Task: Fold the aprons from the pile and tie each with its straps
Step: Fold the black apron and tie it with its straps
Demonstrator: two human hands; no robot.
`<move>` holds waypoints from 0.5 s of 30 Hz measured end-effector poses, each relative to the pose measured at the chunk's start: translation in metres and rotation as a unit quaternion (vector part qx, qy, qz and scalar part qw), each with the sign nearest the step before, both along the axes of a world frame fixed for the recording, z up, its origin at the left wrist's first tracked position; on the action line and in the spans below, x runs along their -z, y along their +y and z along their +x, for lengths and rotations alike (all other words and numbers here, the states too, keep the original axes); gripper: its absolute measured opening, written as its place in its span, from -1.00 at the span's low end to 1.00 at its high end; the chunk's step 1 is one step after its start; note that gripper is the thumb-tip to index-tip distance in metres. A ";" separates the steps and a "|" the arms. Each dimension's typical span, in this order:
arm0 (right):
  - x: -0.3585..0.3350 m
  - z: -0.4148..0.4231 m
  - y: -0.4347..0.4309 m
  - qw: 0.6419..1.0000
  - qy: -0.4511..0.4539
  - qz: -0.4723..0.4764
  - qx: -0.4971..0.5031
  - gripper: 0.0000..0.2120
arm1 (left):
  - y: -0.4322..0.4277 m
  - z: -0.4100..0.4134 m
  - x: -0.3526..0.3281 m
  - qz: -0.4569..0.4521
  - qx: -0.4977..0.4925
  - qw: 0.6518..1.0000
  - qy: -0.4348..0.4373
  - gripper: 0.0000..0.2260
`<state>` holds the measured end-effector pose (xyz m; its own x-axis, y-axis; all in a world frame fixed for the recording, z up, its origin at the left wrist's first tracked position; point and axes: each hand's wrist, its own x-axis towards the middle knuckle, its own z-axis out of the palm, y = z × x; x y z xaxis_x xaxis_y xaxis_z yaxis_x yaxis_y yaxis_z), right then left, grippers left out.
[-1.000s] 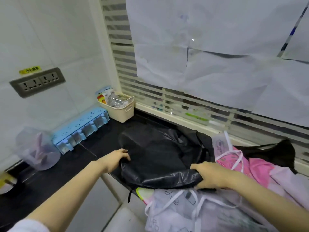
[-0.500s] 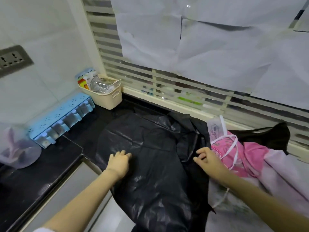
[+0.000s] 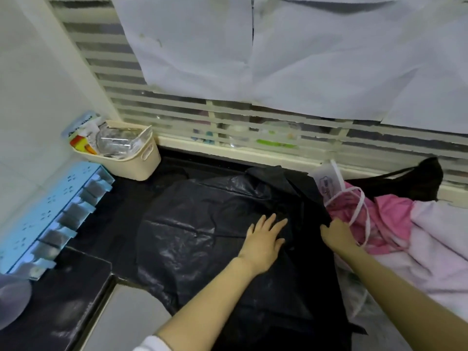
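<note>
A shiny black apron (image 3: 192,231) lies spread over the dark counter and hangs over its front edge. My left hand (image 3: 264,239) presses flat on its middle with straight, spread fingers. My right hand (image 3: 336,235) grips the apron's right edge, fingers curled into the dark fabric. Right of it lies the pile: a pink apron (image 3: 390,219) with white straps (image 3: 359,211), a pale lilac one (image 3: 440,252) and a black one (image 3: 415,183) at the back by the window.
A cream basket (image 3: 138,163) with packets stands in the back left corner. A light blue rack (image 3: 48,219) runs along the left wall, a clear container (image 3: 12,300) in front of it. The slatted window sill (image 3: 228,153) bounds the counter behind.
The black apron, held bunched a second ago, now lies spread flat. My left hand slid right to its middle. My right hand moved to the right edge and took hold there.
</note>
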<state>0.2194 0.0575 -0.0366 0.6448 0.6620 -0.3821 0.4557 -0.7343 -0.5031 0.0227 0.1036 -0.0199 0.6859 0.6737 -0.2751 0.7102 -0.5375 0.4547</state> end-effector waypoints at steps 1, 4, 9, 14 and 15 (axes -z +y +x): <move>-0.004 0.000 -0.003 1.000 -0.007 -0.002 -0.002 -0.72 | -0.002 0.005 0.002 -0.007 0.013 1.000 0.010 -0.52; -0.019 -0.001 -0.008 0.999 -0.037 0.019 -0.011 -0.78 | -0.009 0.012 0.015 -0.045 0.032 0.997 0.060 -0.43; -0.055 0.029 -0.013 0.985 -0.110 0.131 -0.013 -0.80 | -0.014 0.019 0.029 -0.050 0.036 0.992 0.107 -0.38; -0.088 0.081 -0.028 0.981 -0.147 0.129 -0.022 -0.77 | -0.015 0.026 0.033 -0.050 0.017 0.989 0.140 -0.44; -0.088 0.091 -0.034 0.981 -0.147 0.128 -0.018 -0.76 | -0.016 0.027 0.034 -0.054 0.017 0.987 0.149 -0.45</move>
